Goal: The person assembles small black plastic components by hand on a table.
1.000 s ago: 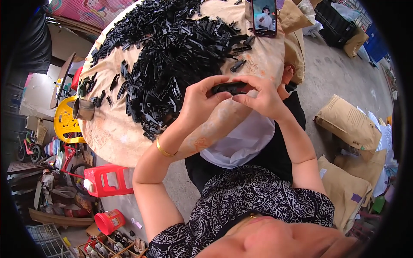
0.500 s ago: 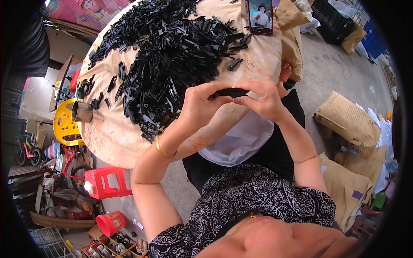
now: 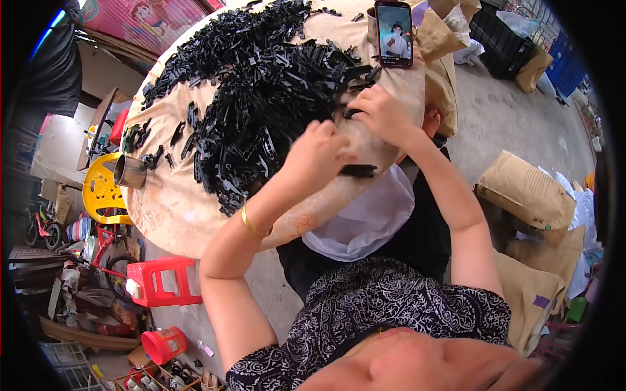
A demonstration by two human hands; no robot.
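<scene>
A large heap of small black plastic pieces (image 3: 248, 104) covers much of the round table. My left hand (image 3: 316, 155) is over the near right side of the heap, its fingers bent and smeared by motion. Just beyond its thumb, a long black piece (image 3: 359, 171) shows by the table's near edge, above an open white bag (image 3: 365, 225) at my lap; whether the hand touches it is unclear. Farther right, my right hand (image 3: 385, 116) reaches to the heap's right border, fingers closed on a small black plastic piece (image 3: 352, 113), partly hidden.
A phone (image 3: 394, 36) stands upright on the table (image 3: 163, 218) at the far right. A metal cup (image 3: 130, 171) is by the left edge. Left lie a yellow chair (image 3: 104, 189), a red stool (image 3: 163, 281) and a red bucket (image 3: 164, 345); brown paper sacks (image 3: 525, 195) are at right.
My hands were together holding a black piece near the table's edge. They have parted: the right moved up to the heap, the left pulled back slightly, and a long piece shows below them.
</scene>
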